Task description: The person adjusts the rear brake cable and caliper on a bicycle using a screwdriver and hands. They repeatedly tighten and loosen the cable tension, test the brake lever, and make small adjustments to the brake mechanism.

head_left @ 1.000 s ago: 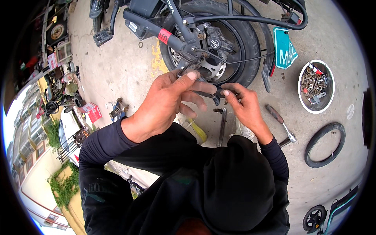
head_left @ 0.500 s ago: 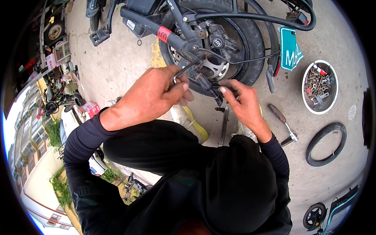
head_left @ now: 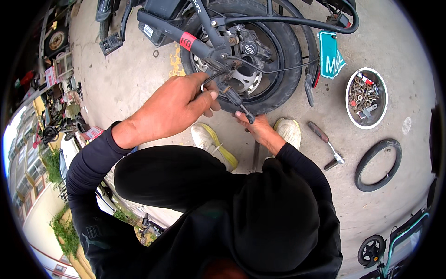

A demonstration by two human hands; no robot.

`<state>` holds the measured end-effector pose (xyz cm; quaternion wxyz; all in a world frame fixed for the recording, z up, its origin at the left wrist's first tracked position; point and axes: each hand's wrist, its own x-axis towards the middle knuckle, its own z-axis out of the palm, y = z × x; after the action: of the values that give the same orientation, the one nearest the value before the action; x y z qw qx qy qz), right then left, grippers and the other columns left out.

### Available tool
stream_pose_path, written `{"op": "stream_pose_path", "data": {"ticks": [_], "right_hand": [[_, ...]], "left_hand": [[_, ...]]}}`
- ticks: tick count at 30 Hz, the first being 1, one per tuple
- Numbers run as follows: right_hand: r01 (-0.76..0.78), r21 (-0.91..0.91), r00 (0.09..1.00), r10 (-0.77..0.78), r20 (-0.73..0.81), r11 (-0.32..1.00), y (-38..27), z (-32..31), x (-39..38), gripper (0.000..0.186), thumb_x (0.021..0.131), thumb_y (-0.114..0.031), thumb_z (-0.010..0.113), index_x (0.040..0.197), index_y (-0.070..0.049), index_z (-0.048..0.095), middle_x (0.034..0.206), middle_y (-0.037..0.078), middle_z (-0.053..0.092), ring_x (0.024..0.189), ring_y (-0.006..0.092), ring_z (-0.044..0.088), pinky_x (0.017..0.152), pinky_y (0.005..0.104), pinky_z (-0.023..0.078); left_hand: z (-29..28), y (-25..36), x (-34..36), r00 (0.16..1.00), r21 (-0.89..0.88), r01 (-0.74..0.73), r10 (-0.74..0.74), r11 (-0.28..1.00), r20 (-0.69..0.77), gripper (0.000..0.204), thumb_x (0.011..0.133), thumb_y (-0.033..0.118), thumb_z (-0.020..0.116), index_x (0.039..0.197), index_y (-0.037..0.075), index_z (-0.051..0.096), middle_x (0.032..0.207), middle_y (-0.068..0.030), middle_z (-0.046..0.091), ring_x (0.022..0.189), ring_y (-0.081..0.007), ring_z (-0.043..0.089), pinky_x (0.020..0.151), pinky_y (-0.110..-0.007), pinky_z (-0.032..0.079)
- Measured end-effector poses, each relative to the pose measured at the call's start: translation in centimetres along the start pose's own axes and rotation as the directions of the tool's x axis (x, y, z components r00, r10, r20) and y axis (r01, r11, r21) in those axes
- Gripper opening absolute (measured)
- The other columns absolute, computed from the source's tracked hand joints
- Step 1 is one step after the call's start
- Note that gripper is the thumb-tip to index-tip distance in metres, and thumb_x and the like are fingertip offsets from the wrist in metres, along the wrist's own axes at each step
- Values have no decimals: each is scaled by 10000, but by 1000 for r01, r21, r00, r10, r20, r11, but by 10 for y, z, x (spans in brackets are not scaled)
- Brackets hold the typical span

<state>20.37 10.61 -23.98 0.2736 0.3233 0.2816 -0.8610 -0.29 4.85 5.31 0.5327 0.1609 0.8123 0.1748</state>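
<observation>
A black bike lies or leans ahead of me, its rear wheel [head_left: 285, 51] with the disc brake facing me. My left hand [head_left: 174, 104] is closed beside the axle, fingers curled on a thin dark rod [head_left: 218, 74] with a bright curved end; the rod reaches toward the hub. Below the hub, a black kickstand-like leg [head_left: 234, 97] slants down past the tyre. My right hand [head_left: 260, 130] is at this leg's lower end, thumb against it, the other fingers partly hidden behind.
A socket ratchet [head_left: 327, 142] lies on the concrete to my right. Past it are a white-rimmed bowl [head_left: 386, 100] of bolts and fittings and a black rubber ring [head_left: 360, 179]. A green plate [head_left: 330, 56] hangs behind the wheel. My shoes [head_left: 288, 132] flank a metal bar [head_left: 256, 156].
My right hand has moved down and left from beside the leg to its lower end, its fingers now beneath it. My left hand stays by the axle. The whole view has shifted slightly.
</observation>
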Motion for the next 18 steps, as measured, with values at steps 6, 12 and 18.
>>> {"op": "stream_pose_path", "data": {"ticks": [6,12,18], "right_hand": [[491,290,844,-365,-394,822,-62,-78,-108,437,936,-193,779,1263,58,633,1125,149,735,915,164,709,789,292,536],[398,-395,794,-527,-304,828,-95,-67,-183,360,1019,-197,671,1270,60,641,1085,166,752,893,169,706,788,277,524],[557,-449,759,-648,-67,698,-130,-14,-125,367,1018,-201,674,1287,46,630,1118,149,742,943,170,697,846,305,537]], "left_hand": [[14,-15,-12,996,-177,49,-62,983,-68,395,1094,288,528,1215,-85,568,953,-152,741,834,-151,715,729,-288,573],[16,-3,-1,969,-186,40,-83,982,-231,418,1066,269,539,840,-68,639,643,-135,688,595,-168,686,614,-303,547],[7,17,-32,938,103,-36,69,994,-338,401,1076,262,521,813,-23,621,558,-113,639,519,-186,656,538,-306,499]]}}
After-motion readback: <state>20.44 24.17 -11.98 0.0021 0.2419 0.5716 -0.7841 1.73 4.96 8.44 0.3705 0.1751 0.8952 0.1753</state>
